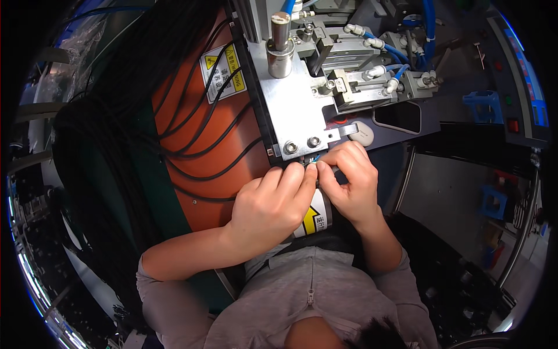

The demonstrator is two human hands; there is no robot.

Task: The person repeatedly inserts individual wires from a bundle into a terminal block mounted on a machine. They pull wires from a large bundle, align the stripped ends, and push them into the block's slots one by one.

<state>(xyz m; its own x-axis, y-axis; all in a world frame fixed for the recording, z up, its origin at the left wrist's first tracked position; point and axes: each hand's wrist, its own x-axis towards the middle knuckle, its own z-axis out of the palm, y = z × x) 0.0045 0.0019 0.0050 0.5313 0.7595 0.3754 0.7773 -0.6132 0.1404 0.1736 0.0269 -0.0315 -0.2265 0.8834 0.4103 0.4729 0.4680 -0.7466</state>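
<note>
Together, left hand, right hand, pinching small part

Probably a factory: pneumatic machine, black cables

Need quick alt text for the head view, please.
Both hands, left hand and right hand, meet fingertip to fingertip under a metal machine plate, pinching something small and blue. Black cables drape over an orange panel to the left.

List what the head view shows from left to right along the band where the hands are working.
Black cables → orange panel → left hand → right hand → blue block at the far right.
</note>
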